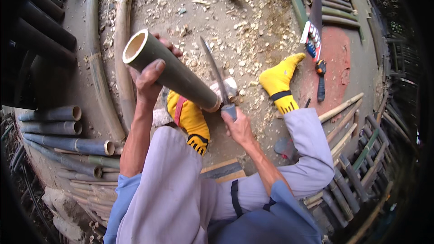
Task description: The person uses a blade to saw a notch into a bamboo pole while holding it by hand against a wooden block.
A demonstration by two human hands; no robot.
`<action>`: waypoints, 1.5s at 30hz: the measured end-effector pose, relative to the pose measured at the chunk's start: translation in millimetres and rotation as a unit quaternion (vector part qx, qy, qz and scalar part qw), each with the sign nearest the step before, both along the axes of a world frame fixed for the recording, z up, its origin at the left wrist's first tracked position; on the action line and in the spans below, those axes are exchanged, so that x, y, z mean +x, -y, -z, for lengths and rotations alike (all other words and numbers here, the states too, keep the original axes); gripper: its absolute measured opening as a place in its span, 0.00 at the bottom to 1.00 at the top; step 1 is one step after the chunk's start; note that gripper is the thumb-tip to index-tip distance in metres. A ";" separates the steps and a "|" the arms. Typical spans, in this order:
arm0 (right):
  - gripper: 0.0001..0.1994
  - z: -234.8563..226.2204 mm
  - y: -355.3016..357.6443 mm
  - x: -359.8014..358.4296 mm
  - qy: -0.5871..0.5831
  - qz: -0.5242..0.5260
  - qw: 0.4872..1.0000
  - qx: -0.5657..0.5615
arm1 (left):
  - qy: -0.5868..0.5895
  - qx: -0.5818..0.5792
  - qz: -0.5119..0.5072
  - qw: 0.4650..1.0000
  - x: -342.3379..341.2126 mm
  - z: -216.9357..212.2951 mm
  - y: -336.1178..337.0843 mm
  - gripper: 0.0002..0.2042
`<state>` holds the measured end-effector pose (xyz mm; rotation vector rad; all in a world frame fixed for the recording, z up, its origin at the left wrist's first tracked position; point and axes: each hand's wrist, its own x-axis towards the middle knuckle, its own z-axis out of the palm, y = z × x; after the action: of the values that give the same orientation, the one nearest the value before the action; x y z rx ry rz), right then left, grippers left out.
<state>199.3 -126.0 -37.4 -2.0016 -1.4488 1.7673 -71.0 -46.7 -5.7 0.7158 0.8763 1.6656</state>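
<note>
**Knife at the foot of a bamboo tube**

The left hand (148, 77) is closed around a thick green bamboo tube (174, 73) near its open upper end, holding it tilted from upper left down to centre frame. The right hand (238, 126) is clenched on the handle of a knife (216, 77), whose blade rises just beside the tube's lower end. That end sits above a pale block (231, 86), between two yellow-socked feet (280, 81). Shavings (235, 22) litter the ground above. A saw (315, 22) lies upper right; cut bamboo poles (68, 144) are stacked at the left
</note>
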 end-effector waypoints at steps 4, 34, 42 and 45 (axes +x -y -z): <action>0.21 -35.3 6.4 -13.4 -0.086 0.038 0.979 0.179 | -0.002 -0.019 0.000 1.000 -14.0 7.7 10.1 0.32; 0.22 -61.7 -7.2 -21.5 -0.107 0.023 0.955 0.275 | 0.058 -0.008 -0.131 0.990 -1.1 -13.4 0.8 0.23; 0.24 -1.3 -15.6 2.4 0.024 -0.011 1.000 0.016 | -0.022 -0.006 -0.060 0.998 4.3 -11.2 1.4 0.28; 0.23 -44.9 -7.7 -16.3 -0.085 0.057 0.992 0.076 | 0.032 0.010 -0.041 0.999 -12.0 -6.3 6.5 0.29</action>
<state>183.0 -118.3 7.6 -1.7734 -1.3461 1.6801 -83.0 -53.1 0.6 0.6448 0.8539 1.7622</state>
